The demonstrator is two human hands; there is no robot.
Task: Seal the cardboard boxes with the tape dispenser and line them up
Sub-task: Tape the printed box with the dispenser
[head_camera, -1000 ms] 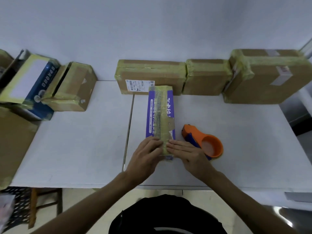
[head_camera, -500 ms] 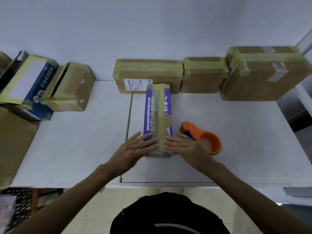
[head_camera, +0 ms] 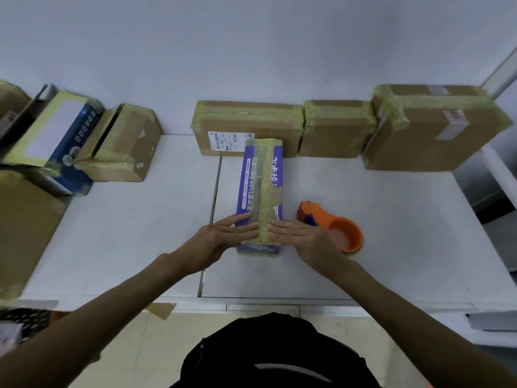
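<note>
Both hands flat, fingers straight: L hand (head_camera: 223, 237) & R hand (head_camera: 300, 237) press near end of long purple taped carton (head_camera: 261, 191); orange tape dispenser (head_camera: 334, 228) just R.

A white tabletop (head_camera: 126, 247) split by a dark seam (head_camera: 216, 186) stands against a pale wall (head_camera: 251, 51), beige floor tiles (head_camera: 156, 345) below.
</note>
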